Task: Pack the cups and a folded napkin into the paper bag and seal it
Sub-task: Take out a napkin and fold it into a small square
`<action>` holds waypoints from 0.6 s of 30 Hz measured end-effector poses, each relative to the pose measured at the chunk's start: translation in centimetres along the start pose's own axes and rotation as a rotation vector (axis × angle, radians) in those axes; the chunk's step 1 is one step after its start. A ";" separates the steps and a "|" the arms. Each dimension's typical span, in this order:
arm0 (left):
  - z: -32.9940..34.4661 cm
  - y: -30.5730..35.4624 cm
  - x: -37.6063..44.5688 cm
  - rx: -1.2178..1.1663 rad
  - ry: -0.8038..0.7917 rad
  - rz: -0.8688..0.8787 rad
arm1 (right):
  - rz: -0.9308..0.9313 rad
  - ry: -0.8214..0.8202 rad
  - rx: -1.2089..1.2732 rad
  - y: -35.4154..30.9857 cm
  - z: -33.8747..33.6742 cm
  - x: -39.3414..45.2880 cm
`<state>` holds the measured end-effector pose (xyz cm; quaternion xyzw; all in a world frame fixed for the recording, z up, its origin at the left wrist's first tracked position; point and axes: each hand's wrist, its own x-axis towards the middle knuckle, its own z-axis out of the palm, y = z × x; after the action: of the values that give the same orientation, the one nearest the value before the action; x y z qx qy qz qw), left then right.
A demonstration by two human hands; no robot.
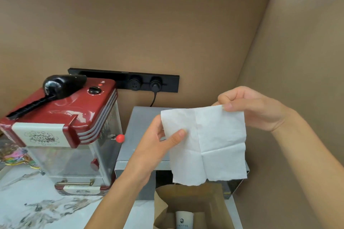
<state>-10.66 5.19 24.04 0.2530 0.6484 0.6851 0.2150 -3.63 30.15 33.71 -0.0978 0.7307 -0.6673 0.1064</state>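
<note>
— Where is the napkin (204, 143) just now?

— Up in the air, spread out flat and creased into quarters, hanging above the open mouth of the paper bag (188, 206). Both hands have it. The left hand (158, 141) pinches its left edge, thumb in front and fingers behind. The right hand (249, 106) pinches the upper right corner between thumb and curled fingers.

— And the cups?

— One white cup (184, 219) with a small dark logo stands inside the bag; beside it there are brownish shapes that I cannot make out clearly.

— Where does the bag stand?

— On the marbled bench (33, 202), just in front of a grey metal box (141, 132). To the left of that is a red popcorn machine (70, 128) with a clear cabinet, a black scoop (54, 89) lying on its top.

— Anything on the wall?

— A black socket strip (130, 80), with one cable plugged in at its right end.
</note>
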 end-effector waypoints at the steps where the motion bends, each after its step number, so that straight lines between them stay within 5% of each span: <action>1: 0.0 0.4 0.2 0.014 0.049 0.028 | -0.002 0.044 -0.001 -0.1 -0.2 0.0; 9: -1.4 3.4 2.1 -0.056 0.058 0.181 | -0.053 0.244 0.108 -0.4 -0.8 0.2; 18: -2.3 6.3 4.0 -0.294 0.045 0.200 | -0.147 0.124 0.580 4.9 2.1 1.1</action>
<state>-15.06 5.48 30.52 0.2667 0.5175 0.7959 0.1661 -4.09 28.31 28.61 -0.0750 0.5059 -0.8585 0.0366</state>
